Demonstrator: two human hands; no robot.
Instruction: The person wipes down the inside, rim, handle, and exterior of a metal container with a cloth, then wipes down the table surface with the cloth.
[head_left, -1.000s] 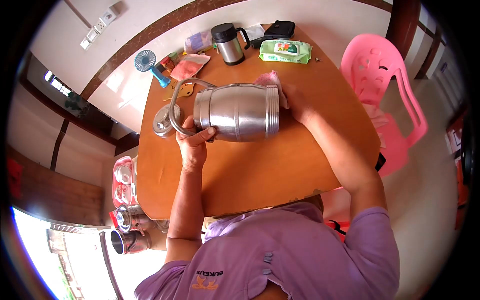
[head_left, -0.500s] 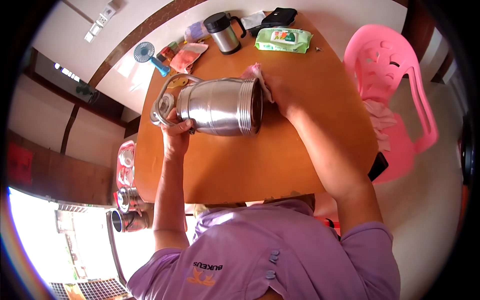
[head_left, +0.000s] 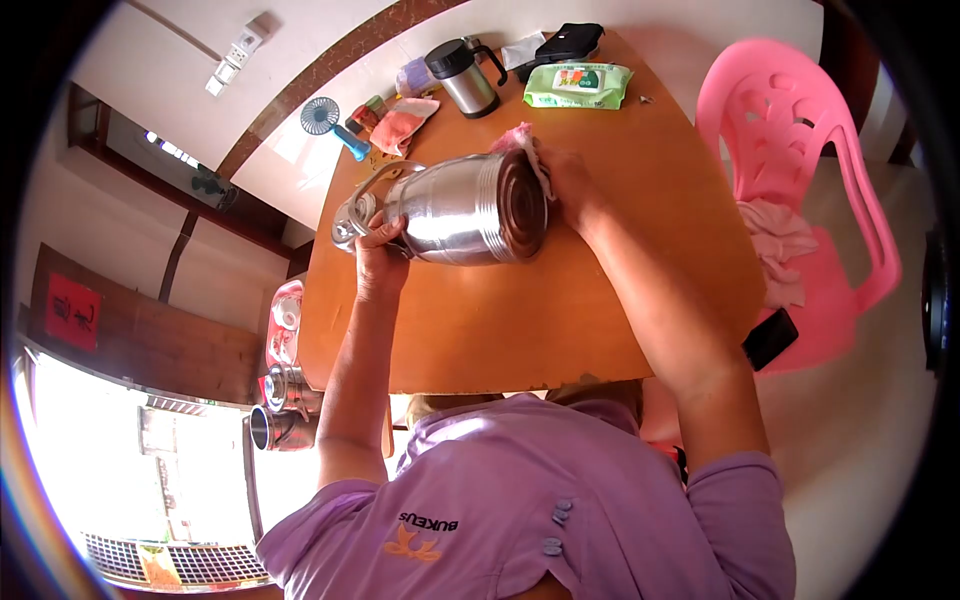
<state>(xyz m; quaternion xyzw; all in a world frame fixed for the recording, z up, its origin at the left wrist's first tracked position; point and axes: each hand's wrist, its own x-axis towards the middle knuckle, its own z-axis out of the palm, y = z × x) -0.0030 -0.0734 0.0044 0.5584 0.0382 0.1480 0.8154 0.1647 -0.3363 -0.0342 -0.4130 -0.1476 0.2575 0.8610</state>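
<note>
A shiny stainless-steel insulated pot (head_left: 440, 215) with a bail handle (head_left: 375, 185) lies on its side in the air over the wooden table. Its ringed base, dark underneath, faces right and partly toward me. My left hand (head_left: 380, 250) grips the lid end, thumb on the body and the other fingers mostly hidden behind it. At the base end, my right hand (head_left: 568, 188) is closed on a pink and white cloth (head_left: 532, 155), which touches the pot's far rim. The fingertips of that hand are hidden by the cloth and blur.
On the table (head_left: 620, 300) stand a steel mug (head_left: 465, 80), a green wipes pack (head_left: 575, 87), a black pouch (head_left: 570, 42) and a small blue fan (head_left: 335, 125). A pink chair (head_left: 780, 130) is at the right. More steel pots (head_left: 285, 425) stand at the lower left.
The pot has turned so that its dark underside shows more toward me. My right hand and cloth stay at the base rim. The whole view has shifted slightly.
</note>
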